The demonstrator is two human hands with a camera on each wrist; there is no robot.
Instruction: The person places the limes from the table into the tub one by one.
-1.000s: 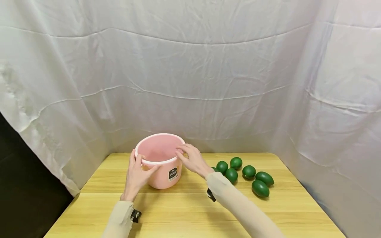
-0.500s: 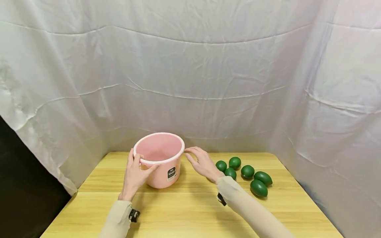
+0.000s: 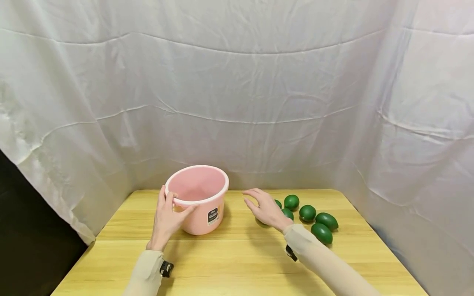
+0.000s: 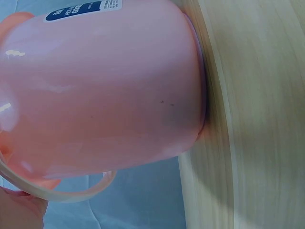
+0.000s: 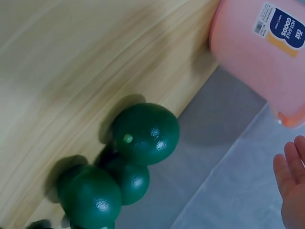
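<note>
Your left hand (image 3: pixel 168 222) has the rim of the pink bucket (image 3: pixel 200 224), fingers bent over the near left edge and thumb pressed along the outer wall; the bucket stands on the wooden surface (image 3: pixel 226 267), left of centre, its mouth facing up and its dark label (image 3: pixel 213 216) turned towards you; in the left wrist view a pale handle (image 4: pixel 71 195) loops out from the bucket's side, just by that same hand.

Now over to your right hand (image 3: pixel 269 210); it hangs in the gap between the bucket and the green fruits, fingers extended and loosely spread, thumb apart from them, with nothing in its hold; the right wrist view shows its fingertips near the bucket's rim, a clear gap between.

Below and beyond that hand lies the clump of round green fruits (image 3: pixel 291 202), one partly hidden behind your hand; further right, two oblong green fruits (image 3: pixel 322 233) sit side by side, the nearer one close to your right sleeve (image 3: pixel 326 263); both your wrists carry a small black device (image 3: pixel 166 269), and a pale, creased curtain (image 3: pixel 237 90) rises behind the surface.
</note>
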